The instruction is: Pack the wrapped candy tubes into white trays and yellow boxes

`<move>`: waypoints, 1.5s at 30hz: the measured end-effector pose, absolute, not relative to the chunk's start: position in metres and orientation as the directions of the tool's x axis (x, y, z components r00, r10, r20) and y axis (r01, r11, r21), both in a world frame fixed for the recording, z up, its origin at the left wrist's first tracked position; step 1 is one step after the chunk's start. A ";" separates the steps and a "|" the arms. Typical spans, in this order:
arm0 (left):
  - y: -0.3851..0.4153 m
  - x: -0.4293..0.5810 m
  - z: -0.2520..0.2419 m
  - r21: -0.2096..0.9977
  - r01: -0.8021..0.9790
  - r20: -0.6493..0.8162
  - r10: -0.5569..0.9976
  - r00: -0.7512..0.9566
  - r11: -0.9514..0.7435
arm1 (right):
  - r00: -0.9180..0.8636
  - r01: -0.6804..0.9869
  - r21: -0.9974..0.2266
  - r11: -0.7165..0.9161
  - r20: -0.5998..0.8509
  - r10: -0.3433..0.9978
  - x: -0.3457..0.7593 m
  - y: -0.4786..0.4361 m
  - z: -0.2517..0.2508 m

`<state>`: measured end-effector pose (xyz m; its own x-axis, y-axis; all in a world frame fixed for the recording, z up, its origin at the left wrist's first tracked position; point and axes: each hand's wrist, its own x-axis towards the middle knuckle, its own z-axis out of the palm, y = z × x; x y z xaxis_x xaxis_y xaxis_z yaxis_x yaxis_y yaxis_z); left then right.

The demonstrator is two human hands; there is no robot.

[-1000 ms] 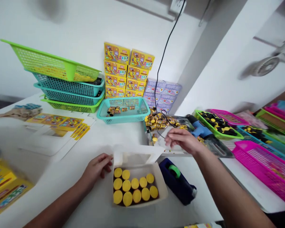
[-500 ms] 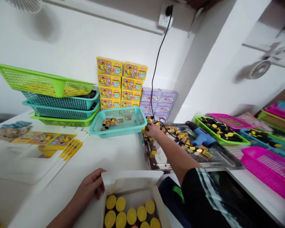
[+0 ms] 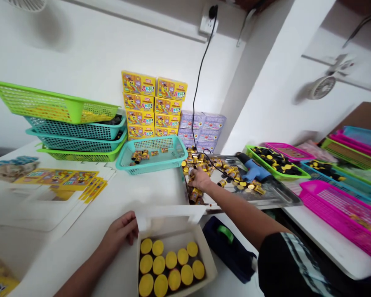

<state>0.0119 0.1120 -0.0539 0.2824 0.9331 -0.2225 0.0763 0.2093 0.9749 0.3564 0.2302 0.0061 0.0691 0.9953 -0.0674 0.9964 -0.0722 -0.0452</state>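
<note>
1. White box (image 3: 207, 258), in head view, stands on your side of the metal tray (image 3: 278, 193); yellow-capped containers (image 3: 158, 265) fill most of it, some room is left at back, lid (image 3: 170, 210) open.
2. Your left hand (image 3: 122, 229), half curled, is at the lid's edge; I cannot tell if it grips.
3. Your right hand (image 3: 200, 180) bends its fingers among loose containers (image 3: 233, 169) inside the tray; its hold I cannot tell.
4. White table (image 3: 154, 189) spreads left of the tray; wall (image 3: 92, 45) stands behind.

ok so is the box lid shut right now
No, the lid stands raised at the back of the box, leaving the yellow caps in view.
</note>
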 end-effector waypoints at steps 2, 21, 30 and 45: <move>0.108 0.011 -0.048 0.977 0.051 -0.214 0.941 0.262 0.208 | 0.092 0.994 -0.049 -0.097 -0.100 0.991 0.354 0.225 0.010; 0.013 0.034 0.066 0.977 0.061 0.201 0.976 0.079 -0.206 | 0.318 0.474 -0.849 -0.231 -0.080 0.945 0.391 0.142 0.088; 0.012 0.101 0.083 0.997 -0.075 0.021 0.786 0.618 0.033 | 0.193 0.353 -0.904 0.241 0.322 0.927 0.281 -0.020 0.103; 0.066 0.090 0.053 0.861 0.415 0.015 0.829 0.558 -0.294 | 0.097 0.320 -0.945 0.067 0.103 0.990 0.250 0.021 0.028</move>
